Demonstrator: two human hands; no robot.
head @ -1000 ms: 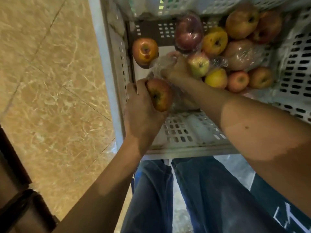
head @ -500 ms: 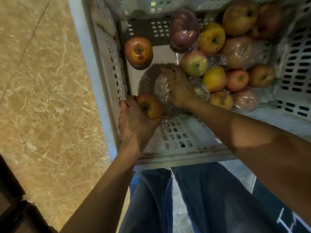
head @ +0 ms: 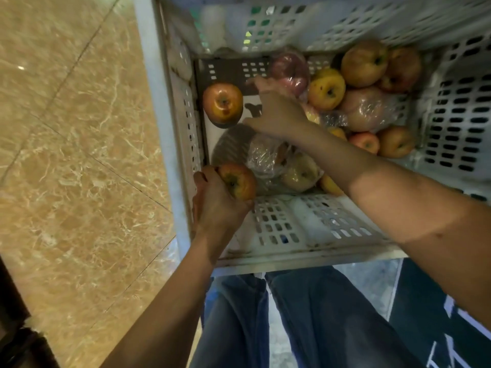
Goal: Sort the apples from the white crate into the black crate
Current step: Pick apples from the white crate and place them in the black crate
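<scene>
The white crate (head: 292, 229) fills the upper middle of the view and holds several red and yellow apples, some wrapped in clear plastic. My left hand (head: 215, 205) grips a red-yellow apple (head: 237, 180) at the crate's near left corner. My right hand (head: 276, 110) reaches deeper in, its fingers spread toward a plastic-wrapped dark red apple (head: 291, 69). A loose orange-red apple (head: 222, 103) lies alone by the left wall. The black crate is out of view.
Tan marble floor (head: 79, 155) lies to the left of the crate. My legs in blue jeans (head: 265, 314) are below the crate's near rim. A dark piece of furniture (head: 13, 341) sits at the bottom left corner.
My right hand has left the wrapped apples near the front and moved farther back toward the dark red wrapped apple. My left hand keeps its apple, lower at the near left corner.
</scene>
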